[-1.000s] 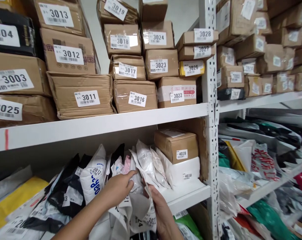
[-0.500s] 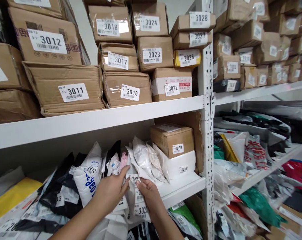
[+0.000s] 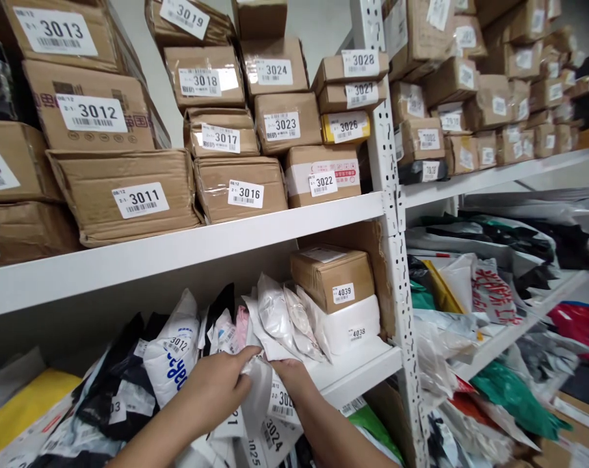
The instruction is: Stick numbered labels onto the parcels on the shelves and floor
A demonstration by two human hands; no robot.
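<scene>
My left hand (image 3: 216, 387) is closed on the top edge of a white plastic mailer bag (image 3: 268, 396) in a row of upright mailers on the lower shelf. My right hand (image 3: 292, 377) reaches into the same row just right of it, its fingers pressed against the white mailers, partly hidden among them. Numbered barcode labels show on the bags below my hands. A white bag with blue print (image 3: 172, 361) labelled 3012 stands left of my left hand. A brown box 4039 (image 3: 333, 279) sits on a white parcel 4038 (image 3: 355, 325) to the right.
The upper shelf (image 3: 187, 244) carries stacked brown cartons with numbered labels such as 3011 (image 3: 123, 195) and 3016 (image 3: 240, 188). A perforated white upright (image 3: 396, 260) divides the racks. The right-hand shelves hold heaps of coloured mailer bags (image 3: 474, 299). Black and yellow bags lie at the lower left.
The view has shifted left and slightly down. My hands have moved from fanning the white mailers to gripping them lower in the row, the right hand pushing deeper between the bags.
</scene>
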